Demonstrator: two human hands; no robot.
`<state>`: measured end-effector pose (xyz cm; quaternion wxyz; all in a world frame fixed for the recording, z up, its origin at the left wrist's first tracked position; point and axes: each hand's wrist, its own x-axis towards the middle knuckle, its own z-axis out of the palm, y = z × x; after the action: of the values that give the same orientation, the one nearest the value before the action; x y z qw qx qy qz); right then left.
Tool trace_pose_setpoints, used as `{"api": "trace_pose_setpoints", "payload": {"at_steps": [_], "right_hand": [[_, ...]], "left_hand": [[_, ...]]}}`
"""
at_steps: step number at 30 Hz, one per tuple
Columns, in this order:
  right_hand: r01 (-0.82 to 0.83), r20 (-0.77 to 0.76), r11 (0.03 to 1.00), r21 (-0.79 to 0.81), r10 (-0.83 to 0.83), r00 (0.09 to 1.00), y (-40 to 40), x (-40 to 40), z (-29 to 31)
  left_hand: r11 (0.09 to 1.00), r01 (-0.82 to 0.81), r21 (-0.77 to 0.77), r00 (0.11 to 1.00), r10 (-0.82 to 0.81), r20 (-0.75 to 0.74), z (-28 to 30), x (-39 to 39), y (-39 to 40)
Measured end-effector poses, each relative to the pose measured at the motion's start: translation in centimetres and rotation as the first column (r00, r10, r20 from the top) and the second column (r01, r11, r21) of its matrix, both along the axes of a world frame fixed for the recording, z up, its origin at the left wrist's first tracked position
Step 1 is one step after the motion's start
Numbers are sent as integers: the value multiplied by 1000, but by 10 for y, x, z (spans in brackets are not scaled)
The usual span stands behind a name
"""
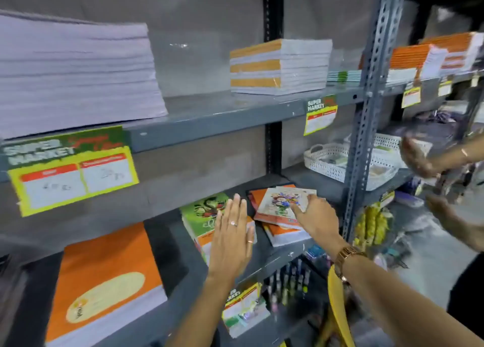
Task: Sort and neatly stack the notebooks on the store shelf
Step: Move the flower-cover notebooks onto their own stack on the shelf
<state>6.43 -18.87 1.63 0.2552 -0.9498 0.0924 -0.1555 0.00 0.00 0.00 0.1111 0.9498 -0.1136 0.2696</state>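
Head view: yellow-green price tag (70, 168) on grey metal shelf (209, 118) edge reads "SUPER MARKET"; handwritten figures blurred. Middle shelf carries notebooks: large orange-cover stack (104, 281) at left with a cream oval label, green illustrated stack (199, 215), orange stack (282, 234) at right. Left hand (231, 236) flat, fingers spread, palm resting on green stack, gripping nothing. Right hand (314, 218) closed around a floral-cover notebook (280, 205), tilted atop the orange stack. White perforated plastic basket (330, 160) beyond the upright holds small items, unclear.
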Motion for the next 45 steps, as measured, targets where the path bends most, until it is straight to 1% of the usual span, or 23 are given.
{"api": "trace_pose_setpoints", "payload": {"at_steps": [2, 4, 7, 10, 12, 14, 17, 19, 22, 25, 26, 27, 28, 29, 33, 34, 35, 38, 39, 40, 42, 43, 45], "right_hand": [[56, -114, 997, 55, -49, 992, -7, 16, -12], [63, -189, 993, 103, -42, 981, -10, 25, -22], [80, -195, 981, 176, -45, 980, -11, 46, -38], [117, -195, 954, 275, -63, 979, -13, 59, -46], [91, -226, 936, 340, -12, 974, -13, 65, -54], [75, -245, 909, 411, 31, 969, -15, 70, -60], [81, -279, 849, 523, 80, 957, -19, 76, -65], [100, -291, 795, 598, 99, 952, -20, 78, -67], [119, -280, 744, 657, 94, 955, -21, 78, -67], [244, -332, 626, 741, 25, 943, -19, 83, -61], [293, -359, 546, 785, 14, 933, -18, 86, -58], [325, -371, 440, 837, 20, 928, -16, 87, -52], [337, -363, 331, 881, 18, 932, -14, 88, -47], [338, -350, 257, 905, 1, 937, -13, 88, -42], [286, -284, 110, 952, -37, 958, 0, 81, -21], [270, -266, 102, 958, -46, 963, 3, 79, -17], [243, -240, 118, 963, -41, 970, 6, 76, -12], [117, -145, 233, 965, 106, 984, 19, 65, 2], [101, -139, 271, 957, 125, 982, 24, 63, 4], [97, -140, 283, 954, 138, 981, 31, 62, 7], [121, -163, 266, 956, 143, 976, 46, 63, 7], [126, -176, 283, 951, 157, 972, 55, 63, 7], [120, -209, 360, 925, 220, 953, 73, 62, 3]], "left_hand": [[1000, 24, -20, 996, -26, -87, -21, 15, -9], [998, 48, -34, 977, -54, -204, -41, 26, -14], [994, 112, -13, 940, -110, -322, -65, 43, -22], [976, 210, 54, 861, -159, -483, -80, 54, -27], [969, 238, 69, 817, -162, -553, -90, 58, -29], [960, 261, 104, 794, -152, -589, -101, 60, -29], [947, 278, 163, 810, -140, -569, -111, 62, -28], [947, 274, 165, 820, -141, -555, -116, 63, -27], [950, 272, 156, 825, -147, -545, -118, 63, -26], [949, 270, 160, 825, -143, -547, -118, 62, -25], [949, 270, 161, 821, -139, -554, -118, 61, -24], [951, 266, 160, 820, -136, -556, -118, 59, -23], [953, 260, 158, 819, -131, -559, -118, 56, -21], [954, 256, 157, 817, -126, -563, -118, 54, -18], [956, 242, 169, 811, -104, -576, -117, 37, 0], [956, 238, 170, 810, -99, -578, -117, 32, 5], [957, 235, 171, 808, -95, -581, -117, 28, 10], [963, 217, 158, 804, -84, -589, -115, 14, 26], [966, 208, 151, 803, -81, -590, -115, 10, 31], [969, 198, 148, 806, -74, -588, -115, 5, 37], [972, 178, 156, 813, -56, -579, -115, -3, 47], [973, 169, 159, 817, -48, -575, -116, -7, 51], [977, 149, 150, 823, -38, -567, -118, -15, 59]]}}
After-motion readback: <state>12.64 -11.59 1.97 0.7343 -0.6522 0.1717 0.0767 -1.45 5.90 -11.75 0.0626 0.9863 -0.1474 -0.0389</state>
